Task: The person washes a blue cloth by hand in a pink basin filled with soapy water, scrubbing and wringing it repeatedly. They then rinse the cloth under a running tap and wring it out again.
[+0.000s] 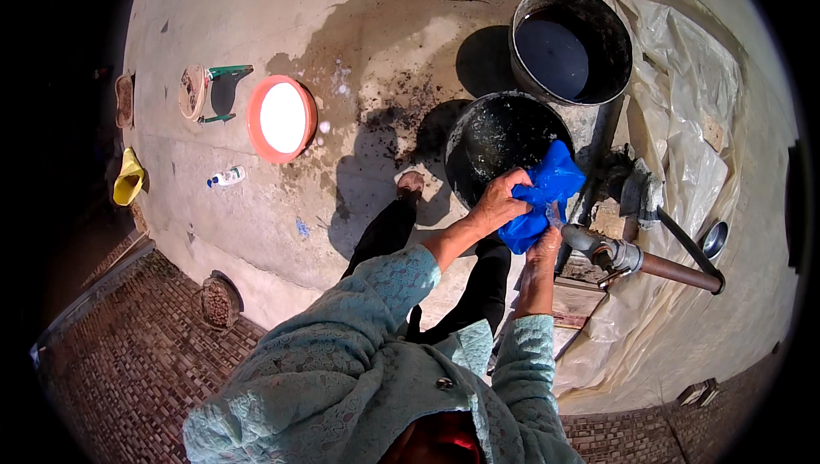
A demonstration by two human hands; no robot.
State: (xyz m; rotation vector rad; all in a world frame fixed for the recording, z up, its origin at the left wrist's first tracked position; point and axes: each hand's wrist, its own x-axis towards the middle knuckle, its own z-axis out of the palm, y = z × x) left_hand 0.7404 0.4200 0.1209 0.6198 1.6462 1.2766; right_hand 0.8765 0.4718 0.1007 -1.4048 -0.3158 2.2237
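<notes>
1. Concrete slab (265,237): outdoors, sunlit, wet patches; brick paving (145,336) off its near-left edge.
2. Rear black bucket (612,44), toward slab's far edge: dark liquid inside.
3. Front black bucket (475,135): nearer, speckled inside.
4. Blue sheet (557,175): bunched at front bucket's near-right rim; probably mid-handling, not yet set down.
5. Left hand (499,201), right hand (545,246): both clamped on it.

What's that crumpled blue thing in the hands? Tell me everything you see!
The blue bundle is bright, shiny and full of folds; I can't tell if it's cloth or plastic. The left hand grips its side, while the right hand is at its lower end. It overlaps the nearer black tub's edge in this view, near a metal pipe.
</notes>
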